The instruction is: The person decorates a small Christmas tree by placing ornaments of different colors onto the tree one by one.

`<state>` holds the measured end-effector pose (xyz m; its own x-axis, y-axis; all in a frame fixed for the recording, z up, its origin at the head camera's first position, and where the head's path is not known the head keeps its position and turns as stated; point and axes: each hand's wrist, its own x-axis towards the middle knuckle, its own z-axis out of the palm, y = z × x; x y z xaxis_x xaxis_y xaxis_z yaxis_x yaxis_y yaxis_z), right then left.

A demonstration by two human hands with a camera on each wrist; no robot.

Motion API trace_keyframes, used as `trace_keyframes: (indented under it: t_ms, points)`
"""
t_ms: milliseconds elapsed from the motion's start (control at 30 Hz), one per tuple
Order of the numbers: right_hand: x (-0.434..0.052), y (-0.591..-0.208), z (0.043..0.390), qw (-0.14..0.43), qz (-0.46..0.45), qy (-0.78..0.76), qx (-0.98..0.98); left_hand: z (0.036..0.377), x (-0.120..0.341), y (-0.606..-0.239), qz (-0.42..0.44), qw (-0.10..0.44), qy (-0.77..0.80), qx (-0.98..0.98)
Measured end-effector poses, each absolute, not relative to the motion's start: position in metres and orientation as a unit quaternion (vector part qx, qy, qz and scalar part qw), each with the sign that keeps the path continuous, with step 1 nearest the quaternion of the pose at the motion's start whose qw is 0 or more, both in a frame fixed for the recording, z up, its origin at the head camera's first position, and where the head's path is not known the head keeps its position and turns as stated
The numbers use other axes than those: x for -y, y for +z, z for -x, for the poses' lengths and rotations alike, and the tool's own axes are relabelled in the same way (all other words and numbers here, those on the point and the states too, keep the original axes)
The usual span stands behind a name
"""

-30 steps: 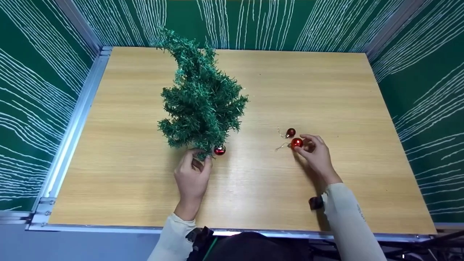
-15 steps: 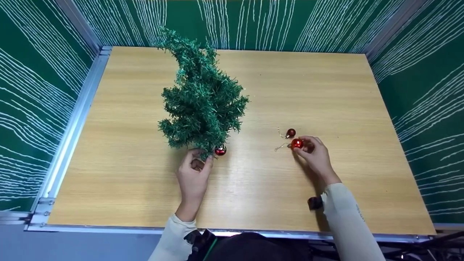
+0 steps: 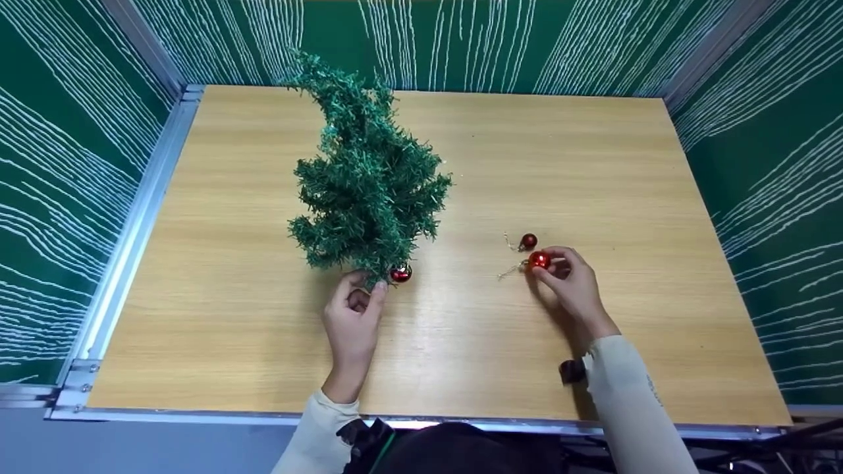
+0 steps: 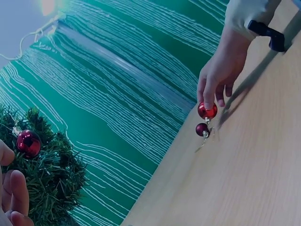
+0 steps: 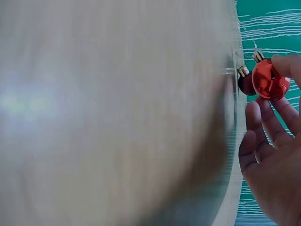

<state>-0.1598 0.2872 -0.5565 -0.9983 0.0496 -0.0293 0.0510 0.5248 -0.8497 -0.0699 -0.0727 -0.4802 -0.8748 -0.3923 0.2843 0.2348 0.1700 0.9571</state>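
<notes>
Red bauble pinched at right hand fingertips, above table

A light wooden tabletop with a metal edge frame carries a small green artificial fir tree left of centre; a dark red round bauble lies right of centre, toward the near edge.

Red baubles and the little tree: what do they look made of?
Bauble in the right hand, the bright red bauble: glossy, likely plastic or thin glass, sharp highlights, gold cap and thread. The darker bauble beside it looks alike. Tree: artificial, probably plastic tinsel needles, stiff bristly fringe. Table: wood-grain top, possibly laminate.
</notes>
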Motion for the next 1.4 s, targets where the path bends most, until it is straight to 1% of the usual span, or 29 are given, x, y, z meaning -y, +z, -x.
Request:
trace_keyframes:
  t_ms: [167,400,733,1033,1233,1400]
  points:
    - [-0.283,-0.550,0.157,-0.001,-0.030,-0.484,-0.875,0.070,0.073,-0.480,-0.052,0.257,-0.639,0.723]
    - [-0.277,-0.543,0.154,-0.032,-0.024,-0.491,-0.870,0.070,0.073,-0.480,-0.056,0.261,-0.637,0.723]
    - [-0.271,-0.532,0.147,-0.053,-0.030,-0.527,-0.847,0.072,0.076,-0.481,-0.059,0.267,-0.634,0.723]
    - [-0.251,-0.496,0.128,-0.084,-0.013,-0.541,-0.836,0.072,0.079,-0.481,-0.062,0.265,-0.637,0.722]
    - [-0.247,-0.494,0.122,-0.092,-0.011,-0.572,-0.815,0.072,0.080,-0.479,-0.063,0.269,-0.634,0.722]
    - [-0.245,-0.496,0.117,-0.079,-0.014,-0.585,-0.807,0.072,0.081,-0.479,-0.063,0.269,-0.636,0.720]
